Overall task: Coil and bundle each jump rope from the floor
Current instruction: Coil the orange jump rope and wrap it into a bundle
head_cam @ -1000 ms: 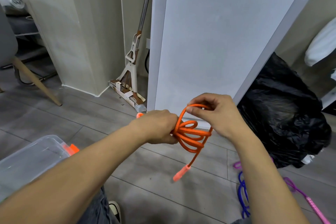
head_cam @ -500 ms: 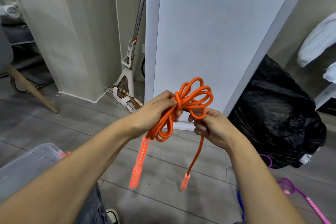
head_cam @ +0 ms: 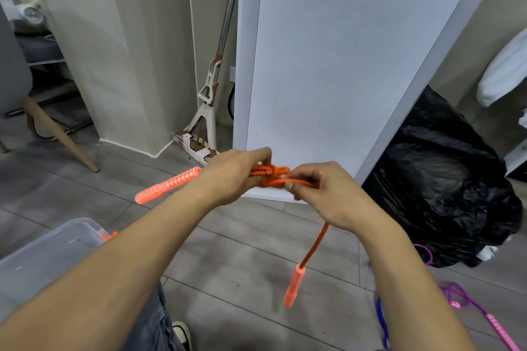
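I hold an orange jump rope (head_cam: 272,175) coiled into a tight bundle in front of me, above the floor. My left hand (head_cam: 233,174) grips the bundle's left end, and one orange handle (head_cam: 166,184) sticks out to the left past that hand. My right hand (head_cam: 322,191) pinches the cord at the bundle's right side. The free end hangs below it, ending in the second orange handle (head_cam: 293,285). A purple jump rope (head_cam: 467,302) and a blue one (head_cam: 382,319) lie on the floor at the lower right.
A clear plastic bin (head_cam: 48,248) stands at the lower left. A white panel (head_cam: 336,65) leans upright ahead, with a mop (head_cam: 208,100) to its left and a black rubbish bag (head_cam: 445,179) to its right. A chair leg (head_cam: 60,134) slants at the left.
The loose upright loops have been pulled down into a tight horizontal bundle. The handle that hung below my left hand now points out to the left. Both hands have drawn level.
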